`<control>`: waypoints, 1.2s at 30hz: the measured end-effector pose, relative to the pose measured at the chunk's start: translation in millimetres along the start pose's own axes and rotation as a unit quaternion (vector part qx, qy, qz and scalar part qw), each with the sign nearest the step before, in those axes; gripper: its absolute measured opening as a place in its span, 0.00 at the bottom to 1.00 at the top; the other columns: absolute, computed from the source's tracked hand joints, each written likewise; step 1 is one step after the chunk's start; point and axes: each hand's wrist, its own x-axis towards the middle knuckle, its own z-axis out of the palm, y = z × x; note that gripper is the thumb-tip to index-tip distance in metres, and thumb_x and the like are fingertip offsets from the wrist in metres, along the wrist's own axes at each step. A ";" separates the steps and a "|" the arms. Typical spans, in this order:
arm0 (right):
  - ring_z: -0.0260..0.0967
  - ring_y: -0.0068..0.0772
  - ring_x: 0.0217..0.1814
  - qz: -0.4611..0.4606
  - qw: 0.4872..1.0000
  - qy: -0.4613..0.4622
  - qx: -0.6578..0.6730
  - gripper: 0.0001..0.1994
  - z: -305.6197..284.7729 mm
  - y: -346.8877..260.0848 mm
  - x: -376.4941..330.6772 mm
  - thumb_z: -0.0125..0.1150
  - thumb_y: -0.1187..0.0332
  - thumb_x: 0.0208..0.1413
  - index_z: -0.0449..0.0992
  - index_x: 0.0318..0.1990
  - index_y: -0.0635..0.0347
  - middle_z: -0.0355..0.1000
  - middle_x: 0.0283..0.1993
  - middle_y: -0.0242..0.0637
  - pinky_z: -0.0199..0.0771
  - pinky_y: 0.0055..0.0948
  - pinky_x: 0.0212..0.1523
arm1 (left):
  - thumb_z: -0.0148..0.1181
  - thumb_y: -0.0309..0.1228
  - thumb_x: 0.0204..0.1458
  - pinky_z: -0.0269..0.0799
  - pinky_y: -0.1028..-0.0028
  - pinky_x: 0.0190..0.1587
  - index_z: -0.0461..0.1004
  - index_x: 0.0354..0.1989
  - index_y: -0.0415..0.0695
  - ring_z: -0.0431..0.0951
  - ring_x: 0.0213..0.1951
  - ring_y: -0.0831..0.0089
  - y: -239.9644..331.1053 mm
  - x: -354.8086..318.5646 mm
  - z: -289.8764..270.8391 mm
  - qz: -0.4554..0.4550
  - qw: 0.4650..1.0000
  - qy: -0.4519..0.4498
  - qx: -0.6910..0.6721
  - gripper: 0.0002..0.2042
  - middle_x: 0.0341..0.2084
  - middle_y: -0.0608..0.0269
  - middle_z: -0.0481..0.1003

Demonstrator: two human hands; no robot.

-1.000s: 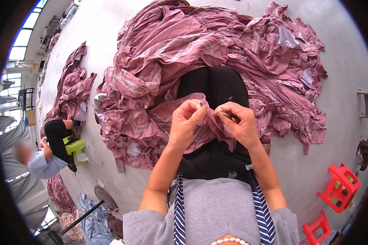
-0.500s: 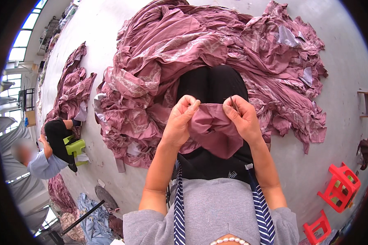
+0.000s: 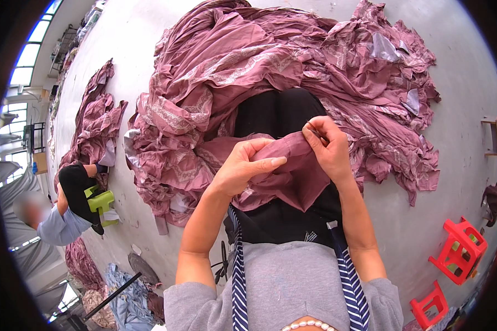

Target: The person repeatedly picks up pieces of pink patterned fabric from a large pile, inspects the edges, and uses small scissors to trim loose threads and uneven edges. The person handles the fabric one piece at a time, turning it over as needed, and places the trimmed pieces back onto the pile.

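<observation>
Pinching thin, dusty-mauve woven cloth [image 3: 292, 151] with left-hand fingers [image 3: 268, 164] and right-hand fingers [image 3: 326, 127]; probably draping soft, light, limp; best gripping along upper edge.

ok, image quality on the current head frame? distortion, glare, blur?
Head view: straight edges bend toward the dark round rim; head view: windows at far left blown out white, bluish fringe nearby; head view: left hand, right hand and pink cloth reasonably clear; head view: co-worker's head a smooth blurred patch.
</observation>
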 end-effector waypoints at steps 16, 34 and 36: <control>0.72 0.34 0.25 -0.148 0.962 -0.001 -0.229 0.10 -6.0 -42.3 -12.6 0.66 0.67 0.50 0.73 0.37 0.59 0.73 0.28 0.36 0.72 0.30 0.25 | 0.62 0.25 0.53 0.61 0.87 0.29 0.77 0.43 0.37 0.66 0.28 0.90 15.7 1.9 24.8 0.030 0.999 0.035 0.021 0.10 0.29 0.76 0.71; 0.72 0.34 0.25 -0.139 0.958 0.003 -0.251 0.11 -11.3 -52.8 -5.4 0.67 0.65 0.49 0.74 0.36 0.58 0.71 0.24 0.34 0.71 0.30 0.25 | 0.59 0.23 0.55 0.66 0.86 0.36 0.77 0.45 0.34 0.67 0.31 0.87 10.8 4.9 22.7 0.061 0.995 0.033 0.075 0.10 0.33 0.74 0.69; 0.72 0.35 0.25 -0.143 0.952 -0.008 -0.271 0.10 -9.3 -51.3 -6.0 0.67 0.64 0.49 0.74 0.35 0.57 0.72 0.25 0.34 0.70 0.31 0.25 | 0.59 0.23 0.55 0.67 0.86 0.35 0.76 0.45 0.34 0.67 0.31 0.88 13.2 5.9 27.0 0.047 0.995 0.036 0.075 0.10 0.33 0.74 0.69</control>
